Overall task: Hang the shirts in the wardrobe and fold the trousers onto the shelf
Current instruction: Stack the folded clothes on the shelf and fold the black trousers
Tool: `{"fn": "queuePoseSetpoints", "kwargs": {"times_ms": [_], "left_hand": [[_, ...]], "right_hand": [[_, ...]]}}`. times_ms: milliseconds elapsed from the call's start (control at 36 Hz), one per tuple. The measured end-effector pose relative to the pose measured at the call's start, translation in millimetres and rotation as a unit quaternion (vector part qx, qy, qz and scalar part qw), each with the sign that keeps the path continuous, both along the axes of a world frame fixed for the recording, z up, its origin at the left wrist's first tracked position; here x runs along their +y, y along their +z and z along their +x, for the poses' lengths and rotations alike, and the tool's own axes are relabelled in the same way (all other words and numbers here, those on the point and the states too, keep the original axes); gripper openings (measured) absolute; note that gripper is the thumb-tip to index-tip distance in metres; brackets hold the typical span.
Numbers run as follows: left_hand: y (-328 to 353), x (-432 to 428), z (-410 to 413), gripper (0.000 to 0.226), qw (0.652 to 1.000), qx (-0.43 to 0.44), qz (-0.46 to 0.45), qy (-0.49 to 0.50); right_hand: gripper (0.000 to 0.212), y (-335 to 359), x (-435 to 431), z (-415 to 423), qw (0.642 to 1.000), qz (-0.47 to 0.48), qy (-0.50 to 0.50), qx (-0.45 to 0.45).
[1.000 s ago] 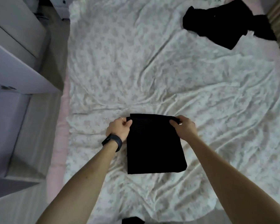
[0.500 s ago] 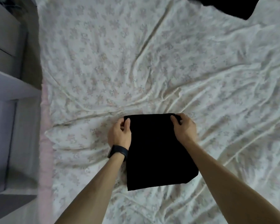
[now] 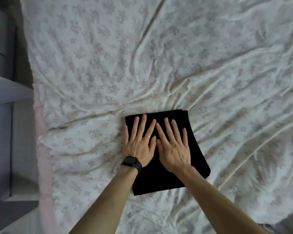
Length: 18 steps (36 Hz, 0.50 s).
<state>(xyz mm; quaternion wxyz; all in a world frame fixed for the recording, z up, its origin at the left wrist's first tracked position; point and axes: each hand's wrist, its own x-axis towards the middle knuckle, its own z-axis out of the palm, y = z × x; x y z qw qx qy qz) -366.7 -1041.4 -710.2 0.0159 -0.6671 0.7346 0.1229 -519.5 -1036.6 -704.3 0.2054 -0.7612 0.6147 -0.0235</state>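
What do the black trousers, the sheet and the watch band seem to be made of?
The trousers look like matte black cloth, perhaps cotton or knit: no sheen, lying flat. The sheet seems thin woven fabric, probably cotton: faded floral print, many soft creases. The watch band appears smooth dark rubber or silicone, but dim light leaves it open.

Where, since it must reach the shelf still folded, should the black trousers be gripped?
Probably the side edges, left hand and right hand sliding under from either side: the black trousers lie flat in stacked layers, loose edges at the far end.
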Motion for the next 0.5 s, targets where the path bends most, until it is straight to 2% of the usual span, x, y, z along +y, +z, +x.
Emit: {"fn": "queuePoseSetpoints", "kwargs": {"times_ms": [194,333,417,500], "left_hand": [[-13,-15,14,0.061,0.996,-0.029,0.079,0.005],[9,-52,17,0.059,0.999,-0.029,0.034,-0.030],[32,-95,19,0.055,0.990,0.000,0.142,-0.027],[44,-131,8,0.063,0.961,0.036,0.273,-0.019]], "right_hand": [[0.063,-21,-1,-8,0.996,0.030,-0.073,0.039],[0.063,-4,24,-14,0.994,0.024,-0.104,0.031],[0.061,17,66,-20,0.984,-0.016,-0.173,-0.023],[0.058,34,112,-23,0.953,-0.032,-0.290,-0.076]]}}
